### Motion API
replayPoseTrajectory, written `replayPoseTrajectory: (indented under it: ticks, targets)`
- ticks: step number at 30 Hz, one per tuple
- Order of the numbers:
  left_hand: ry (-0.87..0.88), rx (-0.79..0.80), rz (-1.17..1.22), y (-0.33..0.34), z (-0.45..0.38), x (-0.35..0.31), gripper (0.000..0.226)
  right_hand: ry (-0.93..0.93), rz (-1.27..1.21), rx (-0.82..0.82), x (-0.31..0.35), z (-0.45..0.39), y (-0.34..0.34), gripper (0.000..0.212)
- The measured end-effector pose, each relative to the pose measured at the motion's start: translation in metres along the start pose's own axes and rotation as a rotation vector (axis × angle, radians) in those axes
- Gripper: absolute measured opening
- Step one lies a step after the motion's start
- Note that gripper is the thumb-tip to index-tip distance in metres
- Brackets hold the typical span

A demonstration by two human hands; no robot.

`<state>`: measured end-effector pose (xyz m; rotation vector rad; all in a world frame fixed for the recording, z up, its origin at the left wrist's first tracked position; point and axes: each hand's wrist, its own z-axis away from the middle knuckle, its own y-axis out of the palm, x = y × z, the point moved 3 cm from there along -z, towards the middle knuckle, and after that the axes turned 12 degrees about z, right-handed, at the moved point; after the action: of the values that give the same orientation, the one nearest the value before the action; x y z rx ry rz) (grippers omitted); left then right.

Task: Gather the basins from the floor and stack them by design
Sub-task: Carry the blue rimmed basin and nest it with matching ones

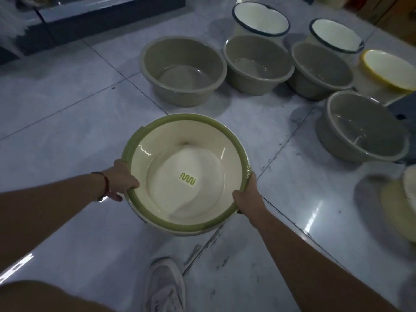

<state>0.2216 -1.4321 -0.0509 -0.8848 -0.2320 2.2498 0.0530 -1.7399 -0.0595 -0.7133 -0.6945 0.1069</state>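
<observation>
We hold the green-rimmed cream basin (186, 174) above the floor (67, 122), left hand (122, 180) and right hand (247, 195) curled over its rim, while four grey basins (183, 70) and the white ones (261, 18) sit unstacked, so most sorting seems left.

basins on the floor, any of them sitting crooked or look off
Yes, two sit crooked. The grey basin at the right is tilted, its mouth tipped toward the camera. The yellow-rimmed basin behind it also leans instead of lying flat. The three grey-green basins in the row sit upright. No spills or cracks are visible.
</observation>
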Motion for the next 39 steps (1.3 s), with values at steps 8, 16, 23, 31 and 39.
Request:
replayPoseTrajectory:
  ticks: [8, 16, 23, 31, 39]
  targets:
    - [0.089, 0.185, -0.206, 0.075, -0.001, -0.052, 0.085, 0.13, -0.094, -0.026, -0.067, 0.006, -0.07, 0.076]
    - [0.305, 0.477, -0.351, 0.208, 0.032, -0.131, 0.052, 0.338, -0.261, -0.154, -0.178, 0.039, -0.154, 0.08]
    - [0.548, 0.475, -0.499, 0.309, 0.047, -0.169, 0.114, 0.392, -0.389, -0.178, -0.251, 0.054, -0.209, 0.077]
    - [0.877, 0.144, -1.29, 0.37, 0.076, -0.228, 0.092, 0.26, 0.006, -0.114, -0.283, 0.075, -0.259, 0.08]
    - [1.276, 0.386, -1.457, 0.532, 0.29, -0.256, 0.08, 0.359, 0.282, -0.302, -0.364, 0.163, -0.354, 0.072]
